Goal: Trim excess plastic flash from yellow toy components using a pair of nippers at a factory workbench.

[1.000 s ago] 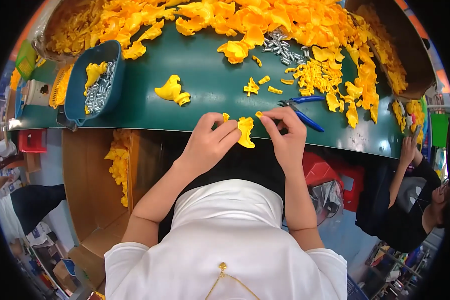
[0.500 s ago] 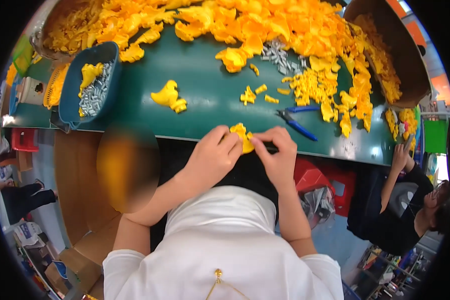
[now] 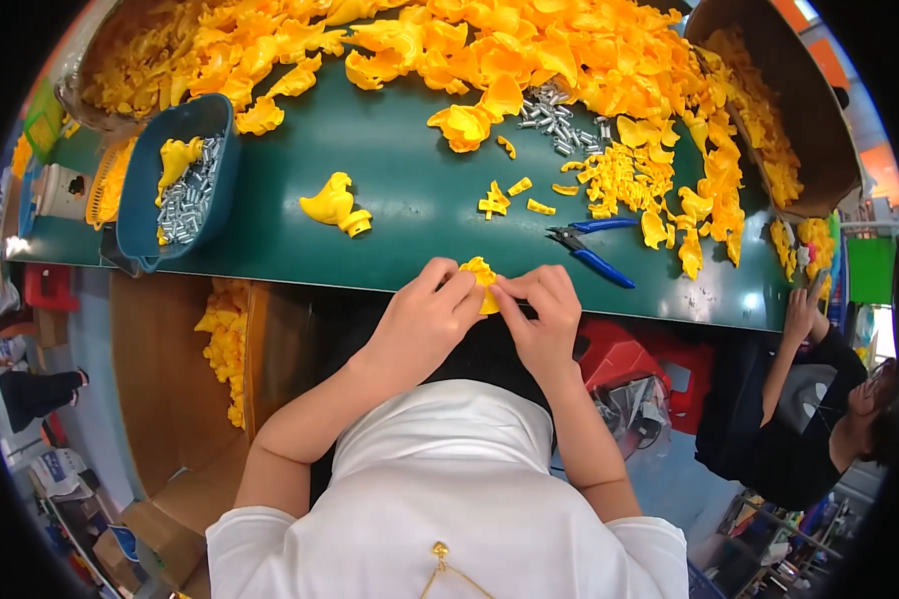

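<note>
Just off the front edge of the green table (image 3: 390, 255), my left hand (image 3: 432, 307) is closed round a yellow plastic part (image 3: 481, 272) with an uneven rim. My right hand (image 3: 539, 311) pinches the same part from the other side, thumb and finger pressed against it. Its lower portion is hidden behind my fingers. Beyond my right hand lie blue-handled side cutters (image 3: 597, 250), handles spread. A joined yellow plastic piece (image 3: 336, 206) rests alone on the table ahead of my left hand.
Yellow shells (image 3: 509, 50) heap along the back, with small metal cylinders (image 3: 561, 120) and small yellow bits (image 3: 624, 180) nearer. A blue basket (image 3: 232, 150) at left holds metal cylinders. Cartons (image 3: 809, 110) stand at right and below left. A person in black (image 3: 784, 429) sits at right.
My right hand has shifted slightly left and down, closer to my left hand. Both hands still hold the yellow part. A carton of yellow pieces below left is now visible.
</note>
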`<control>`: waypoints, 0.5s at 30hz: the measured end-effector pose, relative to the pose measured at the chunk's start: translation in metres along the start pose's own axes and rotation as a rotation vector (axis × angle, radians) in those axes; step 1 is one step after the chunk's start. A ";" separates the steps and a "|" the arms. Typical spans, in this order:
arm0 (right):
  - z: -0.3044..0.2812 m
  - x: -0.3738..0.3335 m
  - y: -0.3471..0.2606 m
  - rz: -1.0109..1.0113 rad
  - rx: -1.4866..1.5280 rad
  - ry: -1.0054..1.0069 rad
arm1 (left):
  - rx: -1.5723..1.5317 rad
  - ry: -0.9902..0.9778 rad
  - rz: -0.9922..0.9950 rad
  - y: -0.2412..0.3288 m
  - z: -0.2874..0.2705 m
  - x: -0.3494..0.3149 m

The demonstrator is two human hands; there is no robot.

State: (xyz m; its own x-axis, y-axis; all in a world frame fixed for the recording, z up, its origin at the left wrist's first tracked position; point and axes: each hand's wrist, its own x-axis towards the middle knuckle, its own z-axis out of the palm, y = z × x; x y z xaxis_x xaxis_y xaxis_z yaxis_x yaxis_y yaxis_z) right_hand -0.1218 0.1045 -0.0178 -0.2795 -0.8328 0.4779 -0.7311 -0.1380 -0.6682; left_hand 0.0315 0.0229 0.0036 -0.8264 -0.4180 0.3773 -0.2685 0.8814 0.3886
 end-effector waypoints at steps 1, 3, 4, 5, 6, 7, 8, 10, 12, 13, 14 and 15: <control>0.000 -0.004 -0.005 -0.001 -0.027 -0.024 | 0.007 0.009 0.020 0.001 -0.003 -0.002; -0.004 -0.002 -0.013 -0.032 -0.057 -0.039 | 0.008 0.010 0.041 -0.001 -0.007 -0.003; -0.007 -0.002 -0.015 -0.081 -0.090 -0.051 | 0.010 0.028 0.048 -0.003 -0.007 -0.002; -0.008 -0.006 -0.017 -0.080 -0.094 -0.048 | 0.015 0.048 0.059 -0.003 -0.008 -0.002; -0.009 -0.010 -0.020 -0.075 -0.132 -0.070 | 0.019 0.055 0.057 -0.003 -0.006 -0.005; -0.009 -0.008 -0.021 -0.081 -0.166 -0.084 | 0.032 0.063 0.067 -0.002 -0.006 -0.006; -0.016 0.002 -0.023 -0.097 -0.220 -0.149 | 0.023 0.054 0.061 -0.002 -0.006 -0.005; -0.029 0.032 -0.042 -0.131 -0.190 -0.144 | 0.009 0.008 0.065 -0.004 -0.003 -0.006; -0.043 0.068 -0.085 -0.218 0.029 -0.154 | -0.003 0.019 -0.029 -0.007 0.013 -0.013; -0.037 0.081 -0.124 -0.201 0.029 -0.105 | 0.045 -0.020 -0.111 -0.009 0.022 -0.018; -0.023 0.090 -0.168 -0.444 0.388 -0.168 | 0.112 -0.190 -0.102 0.001 0.001 -0.016; -0.016 0.093 -0.189 -0.689 0.729 -0.215 | -0.071 0.044 -0.010 0.003 -0.003 -0.009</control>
State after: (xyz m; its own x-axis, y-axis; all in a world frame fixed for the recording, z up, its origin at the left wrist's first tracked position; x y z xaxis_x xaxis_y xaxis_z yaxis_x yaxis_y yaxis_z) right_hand -0.0199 0.0611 0.1618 0.2279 -0.5183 0.8243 -0.1150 -0.8550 -0.5058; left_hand 0.0399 0.0288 0.0039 -0.8008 -0.4373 0.4092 -0.2395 0.8601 0.4505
